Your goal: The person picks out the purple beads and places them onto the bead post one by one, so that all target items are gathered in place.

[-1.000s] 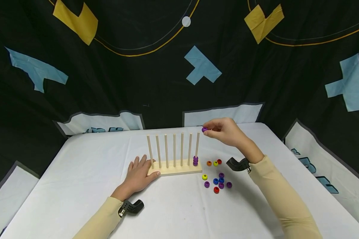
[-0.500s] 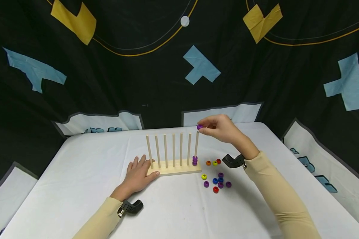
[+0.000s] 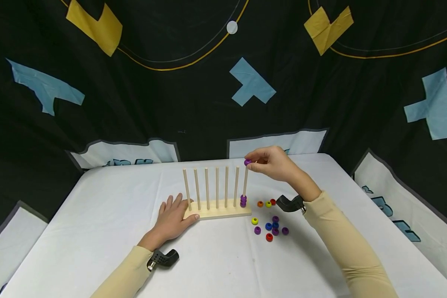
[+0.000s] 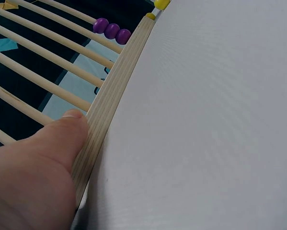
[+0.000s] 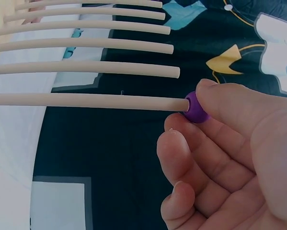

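In the head view, a wooden peg rack (image 3: 217, 213) with several upright pegs stands on the white table. My left hand (image 3: 172, 219) rests at its left end with fingers spread. The left wrist view shows the thumb (image 4: 69, 132) lying on the base. Above the rightmost peg (image 3: 245, 182), my right hand (image 3: 275, 163) pinches a purple bead (image 3: 247, 162) between thumb and fingers. The peg's tip sits at the hole of this purple bead (image 5: 197, 109) in the right wrist view. Three purple beads (image 3: 243, 201) are stacked at the foot of that peg.
Right of the rack lie several loose beads: orange (image 3: 260, 204), yellow (image 3: 255, 221), red (image 3: 269, 237), blue (image 3: 269, 226) and purple (image 3: 285, 231). A black curtain (image 3: 193, 111) with yellow and blue shapes hangs behind the table (image 3: 216, 265).
My right hand has moved left with the purple bead, then slightly down, bringing it from beside the rightmost peg onto its tip. The left hand has stayed in place.
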The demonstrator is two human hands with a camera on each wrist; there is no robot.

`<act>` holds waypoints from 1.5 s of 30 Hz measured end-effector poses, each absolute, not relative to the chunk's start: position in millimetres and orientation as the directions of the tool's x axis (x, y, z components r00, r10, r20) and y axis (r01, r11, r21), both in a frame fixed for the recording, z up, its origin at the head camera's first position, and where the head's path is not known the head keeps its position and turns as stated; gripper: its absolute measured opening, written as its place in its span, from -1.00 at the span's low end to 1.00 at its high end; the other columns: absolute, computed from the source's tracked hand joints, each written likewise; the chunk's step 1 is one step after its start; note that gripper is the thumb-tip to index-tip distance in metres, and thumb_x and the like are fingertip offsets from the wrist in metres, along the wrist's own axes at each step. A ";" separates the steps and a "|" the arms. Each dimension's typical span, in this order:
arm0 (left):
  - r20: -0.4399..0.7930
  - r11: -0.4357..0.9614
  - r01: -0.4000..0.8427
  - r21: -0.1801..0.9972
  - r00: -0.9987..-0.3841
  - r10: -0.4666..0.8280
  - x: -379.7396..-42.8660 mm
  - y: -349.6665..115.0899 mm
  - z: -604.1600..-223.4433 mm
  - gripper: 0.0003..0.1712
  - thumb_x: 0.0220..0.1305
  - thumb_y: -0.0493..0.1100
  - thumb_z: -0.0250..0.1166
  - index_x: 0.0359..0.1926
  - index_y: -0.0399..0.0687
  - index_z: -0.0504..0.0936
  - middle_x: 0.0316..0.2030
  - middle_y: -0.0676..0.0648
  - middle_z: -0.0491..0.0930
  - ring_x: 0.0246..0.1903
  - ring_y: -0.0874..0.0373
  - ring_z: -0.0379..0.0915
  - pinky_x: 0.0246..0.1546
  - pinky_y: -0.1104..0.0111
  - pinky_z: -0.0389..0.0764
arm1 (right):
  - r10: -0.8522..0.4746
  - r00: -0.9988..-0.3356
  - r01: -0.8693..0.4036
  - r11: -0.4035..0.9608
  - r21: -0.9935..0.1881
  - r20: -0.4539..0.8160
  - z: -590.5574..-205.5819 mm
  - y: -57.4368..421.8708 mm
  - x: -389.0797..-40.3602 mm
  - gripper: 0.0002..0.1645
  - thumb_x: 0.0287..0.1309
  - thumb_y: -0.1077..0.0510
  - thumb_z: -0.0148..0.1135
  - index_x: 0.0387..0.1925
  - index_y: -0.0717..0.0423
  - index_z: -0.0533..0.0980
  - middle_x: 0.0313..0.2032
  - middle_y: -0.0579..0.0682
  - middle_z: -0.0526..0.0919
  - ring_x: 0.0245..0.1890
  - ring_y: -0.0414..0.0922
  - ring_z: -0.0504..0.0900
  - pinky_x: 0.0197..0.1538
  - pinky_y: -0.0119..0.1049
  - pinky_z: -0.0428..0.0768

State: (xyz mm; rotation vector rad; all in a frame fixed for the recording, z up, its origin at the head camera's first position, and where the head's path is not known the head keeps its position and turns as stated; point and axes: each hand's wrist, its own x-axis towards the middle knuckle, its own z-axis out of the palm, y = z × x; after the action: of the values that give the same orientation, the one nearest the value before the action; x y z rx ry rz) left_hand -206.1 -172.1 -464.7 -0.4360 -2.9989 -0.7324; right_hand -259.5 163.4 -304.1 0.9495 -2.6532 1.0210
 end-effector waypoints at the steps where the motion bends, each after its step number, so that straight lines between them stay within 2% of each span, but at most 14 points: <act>1: 0.089 0.850 0.275 0.448 -0.960 0.264 -206.1 -172.1 -464.8 -0.28 0.44 0.18 0.18 0.37 -0.25 0.41 0.51 -0.52 0.08 0.51 -0.59 -0.18 0.43 -0.44 -0.13 | -0.509 -0.790 -0.607 0.569 -0.555 0.342 -304.4 163.1 -259.7 -0.67 0.25 0.20 0.40 0.00 0.28 0.68 -0.18 0.13 0.80 -0.41 -0.14 0.60 -0.32 -0.39 0.63; 17: 0.083 0.851 0.272 0.449 -0.961 0.264 -206.0 -172.6 -465.5 -0.27 0.44 0.19 0.17 0.39 -0.22 0.40 0.51 -0.51 0.08 0.52 -0.58 -0.19 0.43 -0.43 -0.14 | -0.508 -0.795 -0.600 0.575 -0.557 0.332 -309.9 163.2 -259.5 -0.68 0.23 0.21 0.42 -0.01 0.29 0.69 -0.21 0.13 0.80 -0.46 -0.16 0.55 -0.36 -0.42 0.60; 45: 0.079 0.850 0.271 0.452 -0.961 0.264 -205.3 -171.8 -464.7 -0.26 0.44 0.19 0.17 0.41 -0.24 0.38 0.51 -0.51 0.08 0.52 -0.59 -0.20 0.43 -0.43 -0.15 | -0.518 -0.791 -0.606 0.590 -0.533 0.327 -313.8 165.4 -259.2 -0.70 0.23 0.22 0.42 -0.03 0.27 0.70 -0.22 0.12 0.79 -0.43 -0.18 0.57 -0.34 -0.39 0.59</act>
State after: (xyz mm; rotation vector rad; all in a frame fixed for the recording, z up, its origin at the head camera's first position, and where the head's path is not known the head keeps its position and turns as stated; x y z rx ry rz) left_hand -205.3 -171.8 -464.7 -0.4348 -3.0078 -0.7387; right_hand -259.2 165.4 -313.8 0.9518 -2.6775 0.9755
